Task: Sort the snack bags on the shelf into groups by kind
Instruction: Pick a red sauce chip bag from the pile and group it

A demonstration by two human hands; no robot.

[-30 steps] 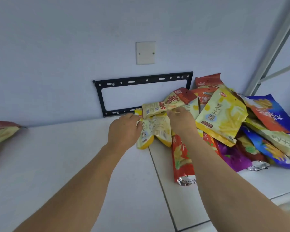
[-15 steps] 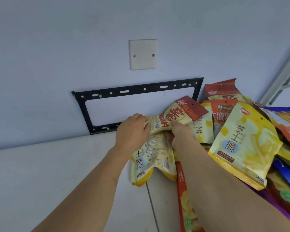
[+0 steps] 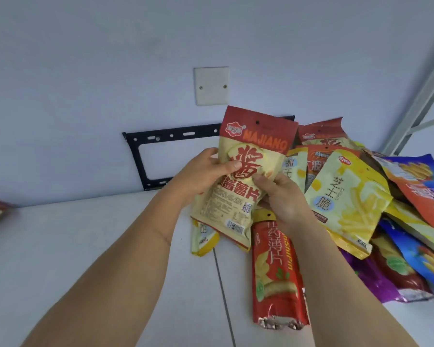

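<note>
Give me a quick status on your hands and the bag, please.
Both hands, left hand and right hand, grip the MAJIANG bag, held upright. Mixed pile unsorted on the right. Nothing in the way.

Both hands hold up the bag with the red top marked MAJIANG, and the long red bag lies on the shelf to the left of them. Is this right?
Not quite. In the head view the left hand and right hand do hold the MAJIANG bag, but the long red bag lies below the right hand, not left of them.
</note>
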